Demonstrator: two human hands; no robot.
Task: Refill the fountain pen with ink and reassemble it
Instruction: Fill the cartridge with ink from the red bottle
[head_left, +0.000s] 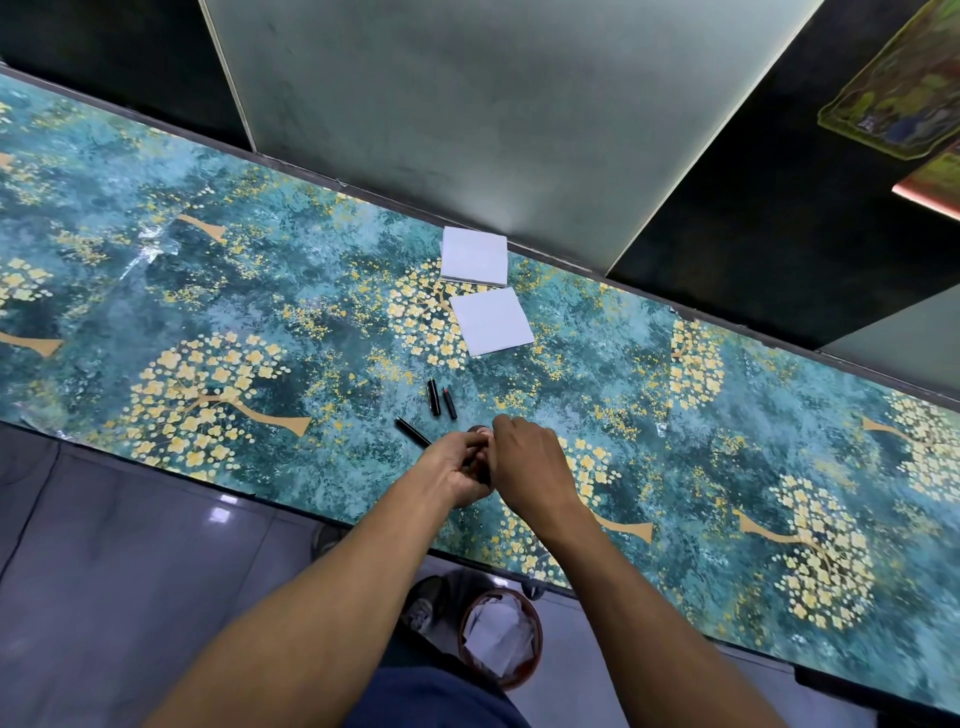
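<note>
Three black pen parts lie apart on the teal flowered table: a short black piece, a slim piece with a red end beside it, and a longer black tube near my left hand. My left hand is wrapped around a small dark ink bottle, mostly hidden. My right hand grips the bottle's round cap from above. Only the cap's top and a sliver of the bottle's side show between my hands.
Two white paper squares lie further back, one near the table's far edge, one closer. A frosted panel rises behind the table. Under the table's near edge stands a brown waste bin with crumpled paper.
</note>
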